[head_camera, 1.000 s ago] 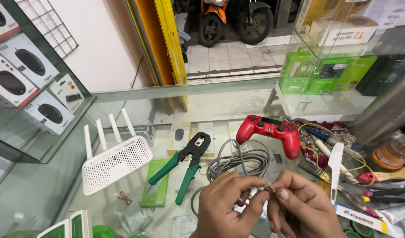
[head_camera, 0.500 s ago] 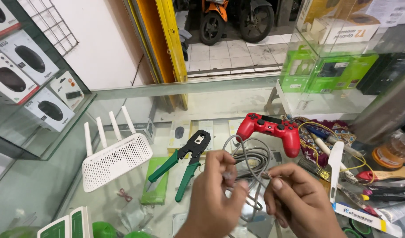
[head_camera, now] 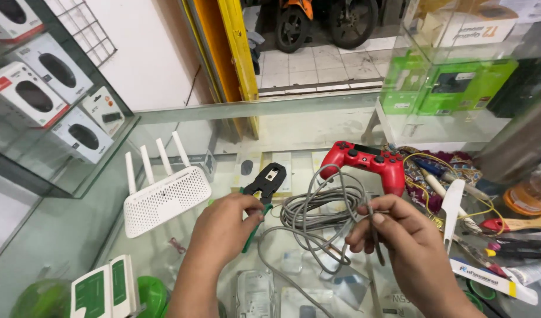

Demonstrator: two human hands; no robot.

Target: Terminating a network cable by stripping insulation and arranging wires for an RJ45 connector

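Observation:
My right hand (head_camera: 400, 241) pinches the end of a grey network cable (head_camera: 320, 209) between thumb and fingers, holding it just above the glass counter (head_camera: 64, 247). The rest of the cable lies coiled between my hands. My left hand (head_camera: 226, 227) has its fingers closed around the green handles of a black crimping tool (head_camera: 265, 181), which lies on the counter to the left of the coil.
A white router with several antennas (head_camera: 164, 197) sits left of the tool. A red game controller (head_camera: 364, 162) lies behind the coil. Loose tools and wires (head_camera: 488, 218) crowd the right. A green-and-white tester (head_camera: 102, 288) lies front left. Boxed mice (head_camera: 32, 97) fill the left shelf.
My hands have parted. The left hand let go of the cable end and moved left onto the crimping tool's handles. The right hand keeps the cable end.

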